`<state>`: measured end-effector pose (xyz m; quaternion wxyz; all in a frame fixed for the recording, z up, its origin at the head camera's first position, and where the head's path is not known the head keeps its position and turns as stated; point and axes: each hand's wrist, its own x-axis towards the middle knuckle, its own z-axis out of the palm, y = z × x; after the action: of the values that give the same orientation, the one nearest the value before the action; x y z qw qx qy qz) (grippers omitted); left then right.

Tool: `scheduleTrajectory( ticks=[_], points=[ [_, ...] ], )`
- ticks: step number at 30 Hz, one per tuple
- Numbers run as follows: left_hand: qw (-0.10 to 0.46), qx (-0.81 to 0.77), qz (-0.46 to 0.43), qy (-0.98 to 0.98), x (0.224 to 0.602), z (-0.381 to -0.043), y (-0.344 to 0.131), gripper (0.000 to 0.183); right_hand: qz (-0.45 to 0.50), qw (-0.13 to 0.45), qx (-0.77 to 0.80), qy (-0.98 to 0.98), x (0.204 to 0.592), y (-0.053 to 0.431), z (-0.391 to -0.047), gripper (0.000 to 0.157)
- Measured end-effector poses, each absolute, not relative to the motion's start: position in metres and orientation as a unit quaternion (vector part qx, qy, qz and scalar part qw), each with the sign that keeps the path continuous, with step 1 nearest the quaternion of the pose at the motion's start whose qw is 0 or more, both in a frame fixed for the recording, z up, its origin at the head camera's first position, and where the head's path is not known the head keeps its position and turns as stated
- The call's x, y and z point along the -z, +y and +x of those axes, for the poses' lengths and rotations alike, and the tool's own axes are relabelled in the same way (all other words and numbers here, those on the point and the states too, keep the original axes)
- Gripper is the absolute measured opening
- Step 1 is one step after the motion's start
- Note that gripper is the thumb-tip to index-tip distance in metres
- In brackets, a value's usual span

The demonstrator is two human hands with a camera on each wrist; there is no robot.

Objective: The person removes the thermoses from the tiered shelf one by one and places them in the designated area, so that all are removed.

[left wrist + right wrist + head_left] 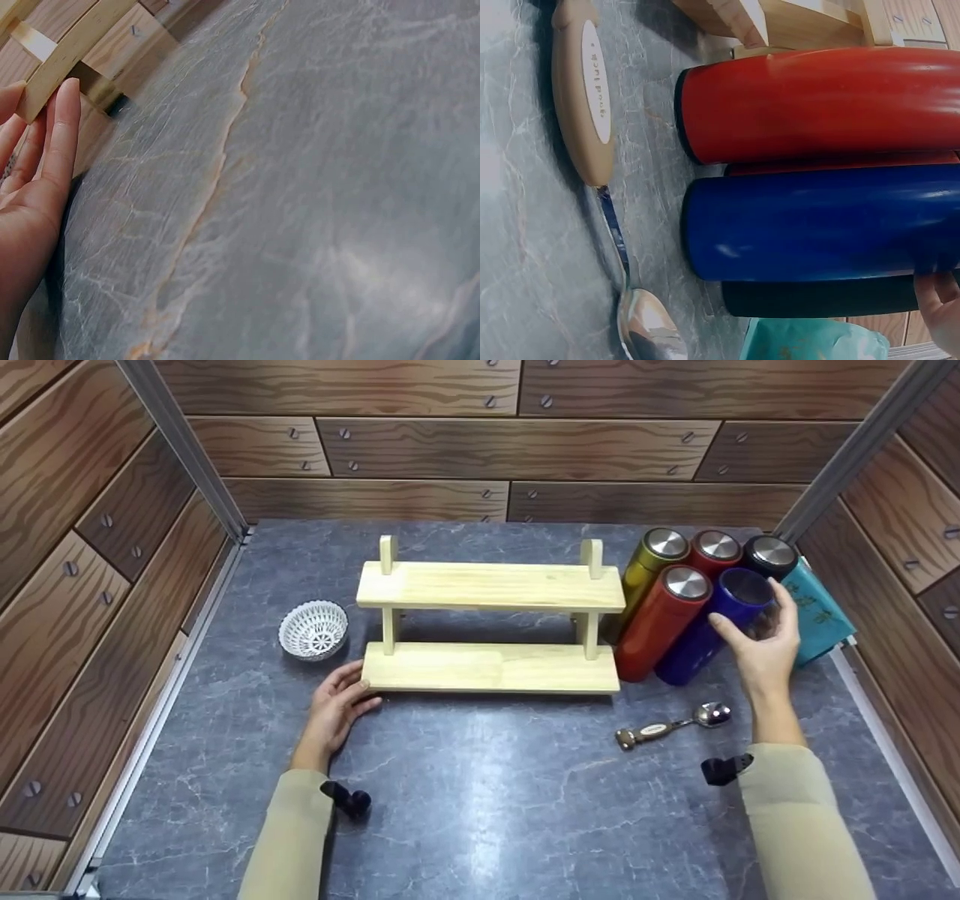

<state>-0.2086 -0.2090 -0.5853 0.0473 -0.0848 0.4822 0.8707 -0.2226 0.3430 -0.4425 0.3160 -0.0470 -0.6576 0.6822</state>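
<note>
A two-tier wooden shelf (491,667) stands mid-table. My left hand (341,709) holds the left end of its lower board, thumb above and fingers beneath; the left wrist view shows the fingers (66,120) under the board (71,56). At the right, my right hand (769,652) grips a blue thermos flask (694,637) near its top, thumb on one side and fingers on the other. The blue flask (802,225) stands beside an orange-red flask (660,630). Behind them are a gold flask (641,574), a red flask (712,556) and a black flask (770,556), partly hidden.
A white openwork basket (313,630) sits left of the shelf. In front of the flasks lies a spoon (671,725) with a brown handle. A teal packet (817,615) is behind my right hand, near the right wall. Wood-patterned panels (517,450) enclose the table.
</note>
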Motion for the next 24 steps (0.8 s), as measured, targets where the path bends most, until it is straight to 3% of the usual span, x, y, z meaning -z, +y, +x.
scheduleTrajectory(
  ticks=[8, 24],
  points=[
    [0.048, -0.870, -0.089, 0.483, 0.586, -0.210, -0.206, 0.045, -0.064, 0.313, -0.698, -0.640, 0.452, 0.347, -0.213, 0.073],
    [0.065, -0.856, -0.105, 0.502, 0.579, -0.211, -0.216, 0.045, -0.063, 0.336, -0.689, -0.638, 0.496, 0.355, -0.203, 0.051]
  ],
)
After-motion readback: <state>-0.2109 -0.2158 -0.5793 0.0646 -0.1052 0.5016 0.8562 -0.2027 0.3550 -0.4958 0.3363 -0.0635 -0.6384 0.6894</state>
